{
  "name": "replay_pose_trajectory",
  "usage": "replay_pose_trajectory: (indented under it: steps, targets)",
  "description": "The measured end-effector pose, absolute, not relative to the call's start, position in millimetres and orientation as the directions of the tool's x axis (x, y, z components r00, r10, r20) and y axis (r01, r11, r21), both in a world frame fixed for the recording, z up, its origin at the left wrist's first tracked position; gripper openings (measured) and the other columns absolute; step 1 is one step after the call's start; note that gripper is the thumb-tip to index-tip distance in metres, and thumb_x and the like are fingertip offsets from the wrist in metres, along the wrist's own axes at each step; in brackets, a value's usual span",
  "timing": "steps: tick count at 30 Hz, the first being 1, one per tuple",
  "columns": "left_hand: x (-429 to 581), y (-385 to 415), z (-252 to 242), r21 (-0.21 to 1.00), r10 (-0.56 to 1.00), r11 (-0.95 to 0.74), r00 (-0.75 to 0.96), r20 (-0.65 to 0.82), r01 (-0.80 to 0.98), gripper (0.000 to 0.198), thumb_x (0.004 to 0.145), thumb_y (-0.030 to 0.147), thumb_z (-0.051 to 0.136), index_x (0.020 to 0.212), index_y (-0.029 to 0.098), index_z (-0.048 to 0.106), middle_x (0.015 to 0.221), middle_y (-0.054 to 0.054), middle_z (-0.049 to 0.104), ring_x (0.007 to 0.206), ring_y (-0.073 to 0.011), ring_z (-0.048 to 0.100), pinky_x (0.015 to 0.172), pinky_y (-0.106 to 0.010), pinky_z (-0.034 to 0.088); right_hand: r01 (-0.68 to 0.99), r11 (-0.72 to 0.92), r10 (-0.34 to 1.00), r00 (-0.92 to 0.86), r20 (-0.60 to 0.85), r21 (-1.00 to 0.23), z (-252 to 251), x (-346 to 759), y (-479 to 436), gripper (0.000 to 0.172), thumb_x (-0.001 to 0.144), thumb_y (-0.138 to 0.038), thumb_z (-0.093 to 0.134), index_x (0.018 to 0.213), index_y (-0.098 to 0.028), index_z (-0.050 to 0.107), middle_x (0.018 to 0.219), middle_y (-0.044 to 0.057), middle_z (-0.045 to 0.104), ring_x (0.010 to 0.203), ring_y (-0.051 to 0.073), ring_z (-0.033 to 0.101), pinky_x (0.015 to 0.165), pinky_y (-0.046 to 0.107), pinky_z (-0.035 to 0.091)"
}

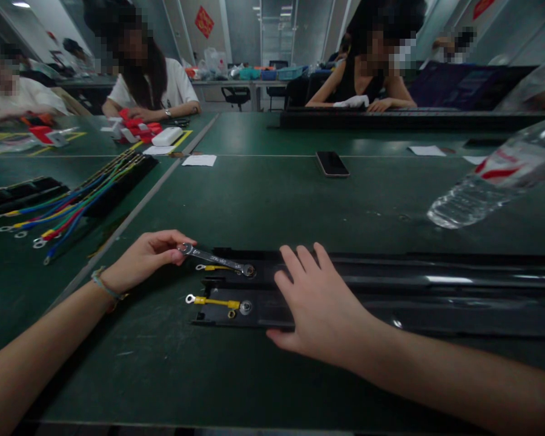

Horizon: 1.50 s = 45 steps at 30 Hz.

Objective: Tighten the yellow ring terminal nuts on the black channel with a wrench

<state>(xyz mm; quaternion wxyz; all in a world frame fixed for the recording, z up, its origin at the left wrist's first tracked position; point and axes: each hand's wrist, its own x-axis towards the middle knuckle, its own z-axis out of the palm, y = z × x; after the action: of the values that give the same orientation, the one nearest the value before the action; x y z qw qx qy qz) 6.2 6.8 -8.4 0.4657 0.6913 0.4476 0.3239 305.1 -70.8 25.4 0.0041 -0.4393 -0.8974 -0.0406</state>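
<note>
A long black rail lies across the green table in front of me. My left hand pinches the near end of a small metal wrench, whose far end sits on a bolt at the rail's left end. Two short yellow wires with ring terminals are fixed at that end. Fingers spread, my right hand lies flat on the rail just right of the bolts, holding nothing.
A bundle of coloured wires lies on black trays at the left. A phone rests mid-table and a clear plastic bottle lies at the right. Other people sit working at the far side of the table.
</note>
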Motion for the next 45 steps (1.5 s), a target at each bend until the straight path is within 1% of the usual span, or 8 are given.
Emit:
replay_pose_trajectory:
  steps: [8,13,16,21,26,30,38,45]
  targets:
    - [6.4,7.5,-7.6,0.897,0.936,-0.171,0.352,0.018,0.407,0.019,0.069,0.017,0.061,0.088,0.014,0.063,0.064,-0.001,0.057,0.054,-0.0097,0.048,0.05,-0.02,0.038,0.794,0.606,0.793,-0.608,0.034,0.051,27.0,305.1,-70.2,0.065,0.066,-0.063,0.042,0.102,-0.01,0.057,0.128,0.025,0.038,0.116,0.04,0.032,0.094,0.057,0.018]
    - [3.2,7.6,-9.1,0.926,0.925,-0.162,0.378,0.023,0.341,0.016,0.066,0.018,0.064,0.082,0.014,0.064,0.067,-0.002,0.057,0.057,-0.0109,0.049,0.053,-0.022,0.039,0.789,0.613,0.787,-0.615,0.044,0.046,26.4,305.8,-70.0,0.065,0.067,-0.062,0.042,0.102,-0.01,0.056,0.128,0.025,0.037,0.116,0.04,0.031,0.094,0.057,0.018]
    - [1.2,7.4,-9.7,0.944,0.891,-0.187,0.452,0.047,0.271,0.016,0.065,0.021,0.067,0.08,0.015,0.065,0.071,-0.002,0.057,0.062,-0.012,0.049,0.055,-0.023,0.038,0.788,0.614,0.788,-0.615,0.037,0.044,27.1,306.0,-70.2,0.065,0.067,-0.062,0.042,0.104,-0.01,0.056,0.129,0.025,0.037,0.116,0.04,0.032,0.094,0.057,0.018]
    - [2.3,4.8,-9.0,0.972,0.799,-0.188,0.597,0.067,0.142,0.021,0.065,0.031,0.07,0.076,0.015,0.062,0.066,-0.001,0.053,0.062,-0.0126,0.047,0.053,-0.022,0.036,0.787,0.616,0.787,-0.617,0.028,0.04,27.9,305.2,-69.7,0.065,0.067,-0.062,0.043,0.103,-0.01,0.056,0.128,0.025,0.038,0.116,0.04,0.032,0.093,0.057,0.019]
    - [4.3,4.0,-10.5,0.98,0.727,-0.181,0.682,0.078,0.08,0.023,0.063,0.032,0.072,0.076,0.017,0.061,0.067,0.001,0.053,0.063,-0.0124,0.046,0.055,-0.022,0.036,0.794,0.606,0.793,-0.608,0.04,0.052,26.8,304.4,-69.5,0.065,0.066,-0.062,0.044,0.102,-0.01,0.057,0.128,0.025,0.038,0.116,0.04,0.032,0.094,0.057,0.018]
    - [3.3,4.2,-10.6,0.98,0.694,-0.182,0.717,0.067,0.085,0.022,0.064,0.031,0.072,0.078,0.018,0.061,0.07,0.001,0.054,0.065,-0.013,0.047,0.057,-0.023,0.037,0.795,0.604,0.794,-0.606,0.041,0.056,26.6,304.5,-70.6,0.065,0.065,-0.062,0.044,0.101,-0.01,0.057,0.127,0.024,0.038,0.115,0.04,0.033,0.094,0.057,0.018]
    - [4.6,3.0,-9.1,0.979,0.734,-0.18,0.675,0.071,0.093,0.022,0.064,0.032,0.071,0.076,0.017,0.06,0.066,0.001,0.052,0.063,-0.0125,0.046,0.055,-0.022,0.036,0.793,0.607,0.793,-0.609,0.028,0.05,27.4,305.0,-70.3,0.066,0.065,-0.063,0.043,0.103,-0.011,0.057,0.128,0.024,0.038,0.116,0.04,0.033,0.093,0.057,0.019]
    - [0.6,6.4,-13.5,0.96,0.856,-0.193,0.513,0.064,0.203,0.016,0.066,0.023,0.068,0.079,0.017,0.062,0.071,0.0,0.055,0.063,-0.0114,0.049,0.057,-0.021,0.039,0.792,0.608,0.792,-0.61,0.037,0.048,27.0,305.3,-70.0,0.065,0.065,-0.062,0.044,0.102,-0.01,0.057,0.128,0.025,0.038,0.115,0.04,0.033,0.093,0.057,0.019]
